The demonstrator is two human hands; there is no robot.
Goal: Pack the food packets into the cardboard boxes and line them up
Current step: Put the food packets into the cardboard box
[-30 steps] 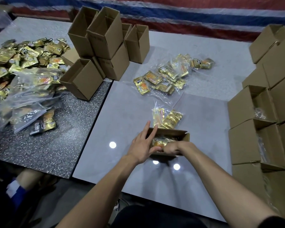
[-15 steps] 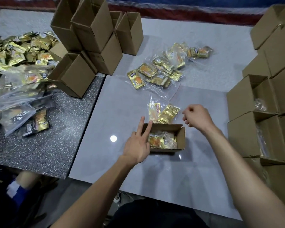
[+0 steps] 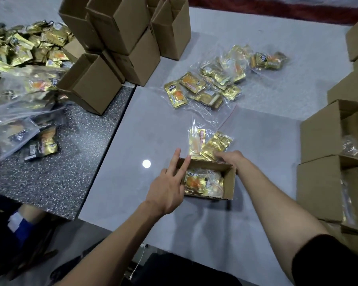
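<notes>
A small open cardboard box point(image 3: 230, 182) lies on the pale grey table point(image 3: 145, 124) right in front of me, with a clear bag of gold food packets point(image 3: 196, 181) inside. My left hand point(image 3: 167, 188) rests on the box's left end, fingers straight and spread over the rim. Just behind the box lies another clear bag of gold packets point(image 3: 214, 141). My right hand point(image 3: 228, 157) is down on that bag's near end at the box's far rim, fingers bent onto it.
More bagged packets point(image 3: 207, 87) are scattered mid-table. Empty open boxes point(image 3: 120, 38) are stacked at the back left. Loose gold packets point(image 3: 29, 46) and filled bags point(image 3: 23, 100) cover the dark speckled table point(image 3: 60, 172). Boxes with bags inside point(image 3: 322, 131) stand along the right.
My right hand came out of the box, rose to the right, then dropped onto the bag behind the box. My left hand stayed on the box's left end.
</notes>
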